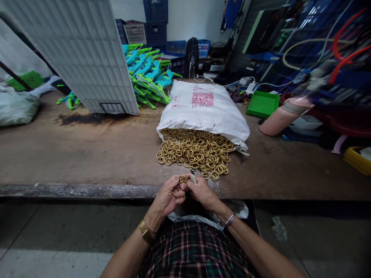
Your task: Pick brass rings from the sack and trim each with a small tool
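Observation:
At the table's front edge, my left hand [169, 195] is closed on brass-coloured rings; one ring [182, 179] shows at the fingertips and another lower at the fingers. Close against it, my right hand [203, 191] pinches a small pale flat tool [193, 178] with a dark tip; its exact kind I cannot make out. The two hands nearly touch, and their fingers partly hide the rings. Just beyond them lies a heap of brass-coloured rings [197, 152], spilling from the mouth of a white woven sack [185, 112] with red print.
The brown table [87, 154] runs across the view. A pale ribbed panel [87, 54] stands at left, with green and blue plastic parts [150, 73] behind it. A green tray [263, 103] and a tilted pink cylinder [282, 116] with hoses are at right.

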`<state>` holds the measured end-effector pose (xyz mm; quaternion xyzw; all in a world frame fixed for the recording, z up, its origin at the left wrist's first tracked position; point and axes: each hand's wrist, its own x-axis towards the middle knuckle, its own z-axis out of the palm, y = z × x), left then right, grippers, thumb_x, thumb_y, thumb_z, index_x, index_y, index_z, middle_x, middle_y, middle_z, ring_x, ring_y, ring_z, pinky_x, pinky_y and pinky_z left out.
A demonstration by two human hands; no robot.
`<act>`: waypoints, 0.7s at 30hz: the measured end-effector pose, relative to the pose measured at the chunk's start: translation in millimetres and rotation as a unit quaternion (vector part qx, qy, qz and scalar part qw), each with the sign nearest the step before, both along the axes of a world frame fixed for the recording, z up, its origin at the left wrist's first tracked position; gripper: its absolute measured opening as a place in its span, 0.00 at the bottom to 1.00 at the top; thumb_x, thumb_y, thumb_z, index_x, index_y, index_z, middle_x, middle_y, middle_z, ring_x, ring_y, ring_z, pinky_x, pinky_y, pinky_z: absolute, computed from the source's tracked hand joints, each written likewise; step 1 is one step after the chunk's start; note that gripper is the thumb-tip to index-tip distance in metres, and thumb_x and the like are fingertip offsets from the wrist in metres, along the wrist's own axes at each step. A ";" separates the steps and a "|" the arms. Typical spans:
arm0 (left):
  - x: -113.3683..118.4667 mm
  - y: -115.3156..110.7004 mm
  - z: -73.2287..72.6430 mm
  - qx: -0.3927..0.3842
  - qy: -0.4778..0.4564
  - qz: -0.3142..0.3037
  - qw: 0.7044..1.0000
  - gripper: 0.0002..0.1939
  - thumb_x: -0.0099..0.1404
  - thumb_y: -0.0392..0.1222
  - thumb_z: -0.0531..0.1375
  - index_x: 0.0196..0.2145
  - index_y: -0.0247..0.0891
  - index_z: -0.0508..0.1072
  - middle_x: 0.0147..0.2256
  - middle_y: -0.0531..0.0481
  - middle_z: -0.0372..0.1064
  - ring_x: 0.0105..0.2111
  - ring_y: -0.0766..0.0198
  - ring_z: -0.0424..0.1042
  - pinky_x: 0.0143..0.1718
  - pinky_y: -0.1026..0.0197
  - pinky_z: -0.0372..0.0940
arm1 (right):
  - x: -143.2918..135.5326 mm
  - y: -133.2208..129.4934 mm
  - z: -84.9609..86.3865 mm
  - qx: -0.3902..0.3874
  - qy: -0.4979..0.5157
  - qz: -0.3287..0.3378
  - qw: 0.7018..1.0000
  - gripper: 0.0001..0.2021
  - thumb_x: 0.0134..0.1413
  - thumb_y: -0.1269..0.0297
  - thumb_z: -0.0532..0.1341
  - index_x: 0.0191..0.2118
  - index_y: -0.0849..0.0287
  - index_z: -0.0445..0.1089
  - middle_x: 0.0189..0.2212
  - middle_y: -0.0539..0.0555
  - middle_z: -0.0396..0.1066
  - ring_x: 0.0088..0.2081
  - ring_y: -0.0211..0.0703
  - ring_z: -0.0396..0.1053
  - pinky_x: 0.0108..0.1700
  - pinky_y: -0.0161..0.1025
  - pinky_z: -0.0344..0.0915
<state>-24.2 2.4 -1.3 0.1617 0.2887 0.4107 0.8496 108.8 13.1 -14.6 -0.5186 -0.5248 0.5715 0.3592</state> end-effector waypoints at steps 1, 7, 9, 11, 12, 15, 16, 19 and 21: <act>0.0 0.3 -1.5 -0.007 -0.007 0.000 1.000 0.15 0.57 0.43 0.59 0.41 0.33 0.67 0.23 0.55 0.57 0.15 0.80 0.48 0.13 0.74 0.44 | 0.4 -0.1 -1.7 0.022 -0.016 0.001 1.000 0.08 0.48 0.62 0.54 0.32 0.58 0.67 0.20 0.46 0.64 0.21 0.32 0.58 0.23 0.29 0.55; -1.0 1.4 -9.1 -0.038 -0.038 -0.017 0.998 0.09 0.57 0.42 0.59 0.33 0.36 0.64 0.22 0.55 0.59 0.14 0.80 0.49 0.13 0.76 0.43 | 2.1 -4.4 -2.6 0.115 -0.075 0.000 0.991 0.08 0.52 0.61 0.52 0.30 0.58 0.65 0.25 0.48 0.65 0.29 0.36 0.61 0.34 0.33 0.58; -3.4 2.7 -10.0 -0.046 -0.054 -0.028 0.997 0.08 0.57 0.42 0.58 0.32 0.37 0.62 0.22 0.56 0.59 0.13 0.80 0.49 0.12 0.76 0.42 | 3.3 -6.5 -0.6 0.135 -0.093 -0.004 0.986 0.09 0.54 0.60 0.51 0.30 0.57 0.63 0.24 0.47 0.63 0.28 0.36 0.60 0.33 0.33 0.57; -6.9 4.6 -10.7 -0.053 -0.068 -0.032 0.996 0.09 0.57 0.42 0.58 0.31 0.38 0.61 0.21 0.56 0.59 0.12 0.80 0.48 0.12 0.77 0.41 | 5.0 -8.0 1.2 0.143 -0.110 -0.017 0.983 0.09 0.55 0.60 0.50 0.29 0.57 0.62 0.22 0.46 0.60 0.26 0.35 0.58 0.31 0.32 0.56; -8.7 5.5 -11.0 -0.054 -0.070 -0.030 0.996 0.09 0.57 0.41 0.58 0.31 0.38 0.60 0.20 0.57 0.58 0.12 0.80 0.48 0.11 0.77 0.40 | 5.9 -8.4 1.9 0.142 -0.113 -0.022 0.983 0.09 0.55 0.60 0.50 0.28 0.56 0.61 0.21 0.46 0.59 0.24 0.35 0.57 0.29 0.32 0.56; -12.8 6.8 -12.6 -0.042 -0.059 -0.015 0.997 0.10 0.56 0.40 0.59 0.32 0.38 0.59 0.20 0.57 0.58 0.13 0.79 0.49 0.12 0.77 0.42 | 7.7 -7.3 1.9 0.112 -0.095 -0.027 0.989 0.09 0.53 0.60 0.50 0.27 0.57 0.60 0.19 0.45 0.59 0.22 0.33 0.56 0.26 0.31 0.55; -13.3 6.5 -13.1 -0.032 -0.053 -0.008 0.998 0.11 0.56 0.39 0.60 0.32 0.38 0.59 0.21 0.57 0.58 0.13 0.79 0.50 0.12 0.76 0.43 | 7.7 -6.3 1.3 0.088 -0.083 -0.027 0.992 0.10 0.53 0.59 0.51 0.26 0.57 0.60 0.18 0.45 0.59 0.20 0.32 0.56 0.24 0.31 0.54; -11.7 3.7 -14.1 0.022 -0.024 -0.005 0.999 0.10 0.56 0.40 0.59 0.32 0.38 0.59 0.22 0.57 0.60 0.14 0.77 0.53 0.13 0.75 0.47 | 6.2 -2.6 -0.7 -0.028 -0.025 -0.015 0.999 0.14 0.52 0.54 0.50 0.23 0.58 0.59 0.15 0.43 0.57 0.14 0.28 0.48 0.17 0.29 0.47; -9.3 1.2 -14.0 0.066 0.002 -0.021 0.998 0.09 0.57 0.42 0.58 0.31 0.38 0.59 0.21 0.56 0.60 0.14 0.77 0.53 0.13 0.74 0.48 | 4.6 -0.8 -0.1 -0.104 0.023 -0.001 0.994 0.16 0.50 0.50 0.50 0.23 0.58 0.57 0.14 0.42 0.56 0.11 0.26 0.44 0.14 0.28 0.43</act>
